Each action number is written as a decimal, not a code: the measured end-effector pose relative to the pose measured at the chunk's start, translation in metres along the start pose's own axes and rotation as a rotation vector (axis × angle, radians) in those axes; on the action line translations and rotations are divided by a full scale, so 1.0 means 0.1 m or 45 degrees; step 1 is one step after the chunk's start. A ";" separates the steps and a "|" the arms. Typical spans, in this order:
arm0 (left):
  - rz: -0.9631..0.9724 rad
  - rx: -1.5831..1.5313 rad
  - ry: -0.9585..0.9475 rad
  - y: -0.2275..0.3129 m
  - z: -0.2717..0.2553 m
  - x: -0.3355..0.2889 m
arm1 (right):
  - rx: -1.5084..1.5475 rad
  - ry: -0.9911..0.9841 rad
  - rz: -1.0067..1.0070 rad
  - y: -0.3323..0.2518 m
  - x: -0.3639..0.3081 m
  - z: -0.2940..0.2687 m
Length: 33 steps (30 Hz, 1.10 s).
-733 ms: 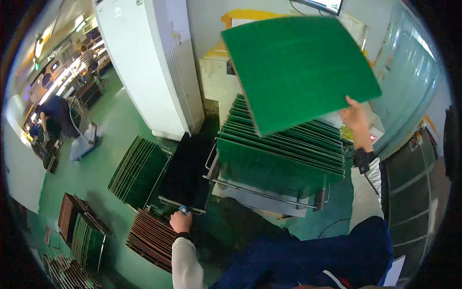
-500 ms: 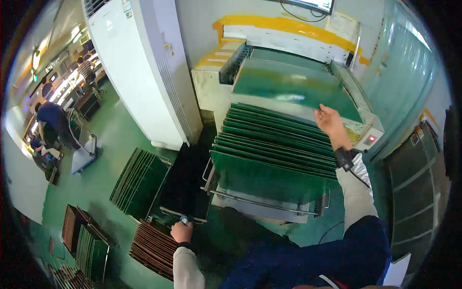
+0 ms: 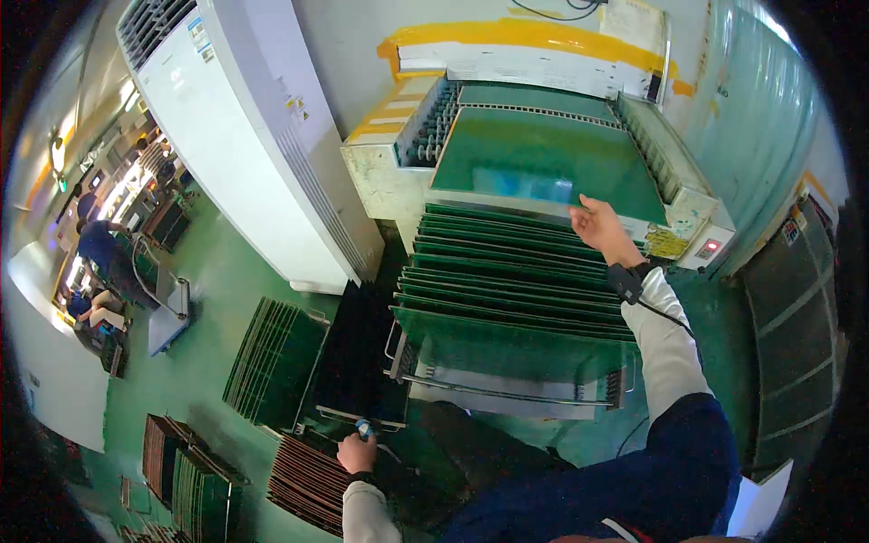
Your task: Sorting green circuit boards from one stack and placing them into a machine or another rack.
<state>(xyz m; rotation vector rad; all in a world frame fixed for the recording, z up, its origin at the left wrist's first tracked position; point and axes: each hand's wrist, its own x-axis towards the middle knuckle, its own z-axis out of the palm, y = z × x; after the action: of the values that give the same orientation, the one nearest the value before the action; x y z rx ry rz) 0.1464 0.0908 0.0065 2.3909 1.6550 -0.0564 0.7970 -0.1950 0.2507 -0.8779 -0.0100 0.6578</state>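
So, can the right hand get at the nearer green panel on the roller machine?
Probably yes: the right hand looks empty and is close to the nearer green panel, nothing visible between; can't tell if they touch.

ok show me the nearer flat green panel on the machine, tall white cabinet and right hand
Nearer flat green panel (image 3: pixel 548 160): head view, middle of its upper face
Tall white cabinet (image 3: pixel 233 149): head view, its front
Right hand (image 3: pixel 600 226): head view, middle of the hand

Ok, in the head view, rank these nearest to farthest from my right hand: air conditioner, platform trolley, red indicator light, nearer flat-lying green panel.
From your right hand:
1. Green panel, just beyond it.
2. Red indicator light, to the right.
3. Air conditioner, to the left.
4. Platform trolley, far left.
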 end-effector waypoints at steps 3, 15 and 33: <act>0.001 0.024 0.004 0.02 0.02 0.01 | -0.032 -0.019 -0.017 0.01 0.06 0.08; 0.049 0.056 0.055 0.13 -0.10 -0.08 | -0.008 -0.017 0.004 0.01 0.33 0.01; 0.053 0.006 0.082 0.14 -0.20 -0.11 | -0.093 0.045 -0.087 -0.10 0.43 0.05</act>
<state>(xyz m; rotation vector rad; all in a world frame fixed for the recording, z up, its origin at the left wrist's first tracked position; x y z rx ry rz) 0.1532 0.0805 0.0304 2.4546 1.6332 0.0241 0.8357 -0.1725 0.2503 -0.9556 -0.0325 0.5806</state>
